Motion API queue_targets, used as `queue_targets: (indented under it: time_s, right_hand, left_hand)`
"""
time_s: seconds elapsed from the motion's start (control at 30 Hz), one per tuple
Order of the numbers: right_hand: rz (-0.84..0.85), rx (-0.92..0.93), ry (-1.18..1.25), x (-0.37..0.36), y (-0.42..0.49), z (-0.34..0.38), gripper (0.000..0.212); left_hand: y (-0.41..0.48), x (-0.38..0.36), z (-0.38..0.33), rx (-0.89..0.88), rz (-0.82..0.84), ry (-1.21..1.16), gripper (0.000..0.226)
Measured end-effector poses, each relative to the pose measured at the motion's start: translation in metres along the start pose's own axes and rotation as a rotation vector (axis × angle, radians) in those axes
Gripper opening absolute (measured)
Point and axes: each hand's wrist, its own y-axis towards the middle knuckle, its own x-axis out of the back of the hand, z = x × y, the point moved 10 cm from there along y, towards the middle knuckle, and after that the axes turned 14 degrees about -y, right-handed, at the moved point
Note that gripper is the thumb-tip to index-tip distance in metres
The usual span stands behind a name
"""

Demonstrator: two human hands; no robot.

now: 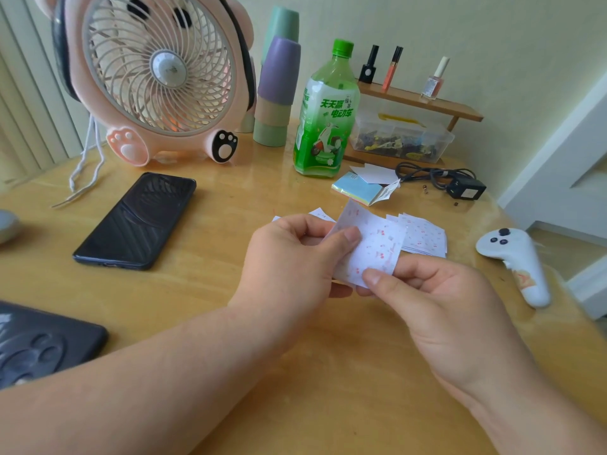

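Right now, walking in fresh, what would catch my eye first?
At centre, the left hand and right hand pinch a small white red-speckled paper square above the yellow wooden table. Behind, at upper left, stands a big pink bear-shaped fan, with a green plastic bottle to its right.

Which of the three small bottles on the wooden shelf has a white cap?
The pale pink bottle at the right end; the black bottle and the orange tube both have black caps.
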Motion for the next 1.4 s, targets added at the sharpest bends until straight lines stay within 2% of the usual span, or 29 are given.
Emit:
queue_targets:
  time_s: [0.1, 0.23, 0.5, 0.6, 0.77, 0.93, 1.1, 1.23, 1.3, 1.4]
  right_hand:
    - [-0.052, -0.035, 0.047, 0.004, 0.001, -0.003, 0.005]
    - [-0.053, -0.056, 0.003, 0.006, 0.004, -0.003, 0.039]
    - [-0.058, -0.062, -0.043, 0.009, 0.007, -0.003, 0.053]
    - [-0.034, -0.071, -0.050, 0.010, 0.008, -0.004, 0.048]
    - [0.071, -0.071, -0.077, 0.008, 0.008, -0.006, 0.020]
    - [0.168, -0.008, -0.029, -0.002, 0.010, -0.006, 0.040]
    - [0.220, 0.041, 0.029, 0.000, 0.011, -0.001, 0.034]
    - [0.258, -0.020, 0.104, 0.003, 0.011, -0.005, 0.033]
    - [0.309, -0.038, 0.043, 0.003, 0.008, -0.009, 0.027]
    - [0.362, -0.037, -0.034, 0.001, 0.005, -0.011, 0.028]
  left_hand:
    - [-0.002, -0.001, -0.002, -0.017, -0.013, -0.080, 0.017]
    - [-0.003, -0.003, -0.002, -0.019, -0.025, -0.136, 0.017]
    - [-0.005, -0.005, -0.002, -0.012, -0.027, -0.160, 0.018]
    - [-0.006, -0.006, 0.000, 0.001, -0.026, -0.176, 0.019]
    - [-0.003, -0.005, 0.006, 0.085, -0.018, -0.239, 0.020]
    - [-0.003, -0.006, 0.007, 0.132, 0.015, -0.196, 0.025]
    - [-0.006, -0.011, 0.003, 0.064, 0.036, -0.171, 0.023]
    - [-0.003, -0.017, 0.007, 0.074, 0.124, -0.169, 0.023]
    - [-0.002, -0.026, 0.012, 0.152, 0.246, -0.162, 0.031]
    - [-0.006, -0.038, 0.017, 0.205, 0.448, -0.008, 0.042]
